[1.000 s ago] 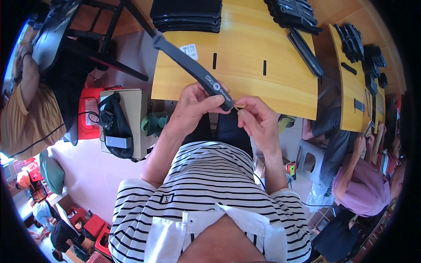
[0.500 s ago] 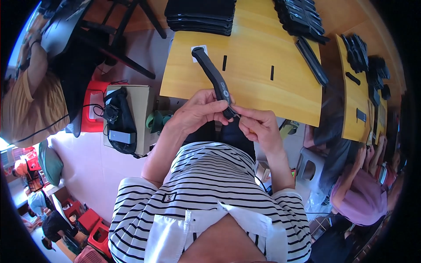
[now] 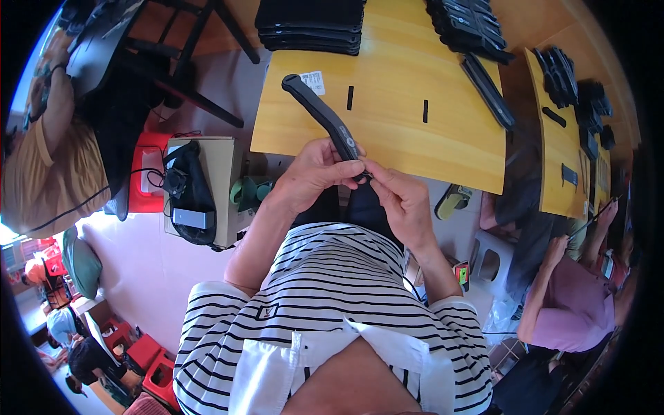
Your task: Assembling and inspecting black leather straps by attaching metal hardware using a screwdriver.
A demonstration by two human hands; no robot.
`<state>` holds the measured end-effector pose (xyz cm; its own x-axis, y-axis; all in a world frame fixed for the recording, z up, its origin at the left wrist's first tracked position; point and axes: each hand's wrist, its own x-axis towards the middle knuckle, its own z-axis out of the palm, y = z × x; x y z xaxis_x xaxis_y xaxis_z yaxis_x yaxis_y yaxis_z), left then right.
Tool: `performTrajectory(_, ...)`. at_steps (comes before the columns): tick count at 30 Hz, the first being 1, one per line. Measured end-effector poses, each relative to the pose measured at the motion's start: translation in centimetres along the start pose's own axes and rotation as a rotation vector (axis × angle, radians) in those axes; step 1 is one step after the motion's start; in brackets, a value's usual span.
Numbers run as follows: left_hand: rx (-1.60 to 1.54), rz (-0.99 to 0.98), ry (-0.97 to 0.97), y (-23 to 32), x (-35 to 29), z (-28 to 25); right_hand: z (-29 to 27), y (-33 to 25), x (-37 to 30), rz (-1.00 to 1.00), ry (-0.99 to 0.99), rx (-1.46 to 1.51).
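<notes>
Black strap (image 3: 320,113): long, bent, pale-printed, rounded far end; both hands (image 3: 310,176) pinching near end.

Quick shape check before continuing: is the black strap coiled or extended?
Extended, slightly bent: the black strap reaches from the left hand out over the table.

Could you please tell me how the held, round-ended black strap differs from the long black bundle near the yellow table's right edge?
The round-ended black strap is in the left hand, with the right hand at its near end, while the long black bundle lies on the yellow wooden table. The strap bends along its length; the bundle looks straight. Both are dark, long and narrow.
</notes>
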<state>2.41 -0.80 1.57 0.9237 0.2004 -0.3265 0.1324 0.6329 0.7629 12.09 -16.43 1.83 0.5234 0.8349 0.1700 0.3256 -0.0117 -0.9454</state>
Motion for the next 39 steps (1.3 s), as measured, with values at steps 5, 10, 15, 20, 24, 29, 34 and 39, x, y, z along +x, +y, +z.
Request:
performTrajectory(5,0.062,-0.03,0.019,-0.3,0.2,0.1,0.0,0.5,-0.6,-0.025,0.01,-0.079)
performTrajectory(10,0.038,-0.036,-0.043,-0.3,0.3,-0.2,-1.1,1.8,-0.4,0.273,-0.141,0.541)
performTrajectory(15,0.017,-0.059,-0.074,-0.5,0.4,-0.3,-1.6,1.1,0.0,0.496,-0.201,0.824)
performTrajectory(20,0.008,-0.048,-0.146,-1.0,0.5,-0.6,-1.7,1.5,-0.5,0.508,-0.229,0.966)
performTrajectory(24,0.014,-0.016,-0.172,-1.1,0.6,-0.4,-1.5,1.8,-0.8,0.48,-0.174,0.97)
performTrajectory(29,0.028,-0.017,-0.119,-1.1,0.8,-0.1,-0.7,2.1,-1.2,0.376,-0.082,0.672)
performTrajectory(34,-0.012,-0.007,-0.017,-1.6,1.0,0.6,0.2,2.4,-1.2,-0.014,0.125,-0.001)
performTrajectory(39,0.009,0.016,0.036,-1.7,1.3,0.7,0.2,3.1,-1.3,0.269,0.081,0.538)
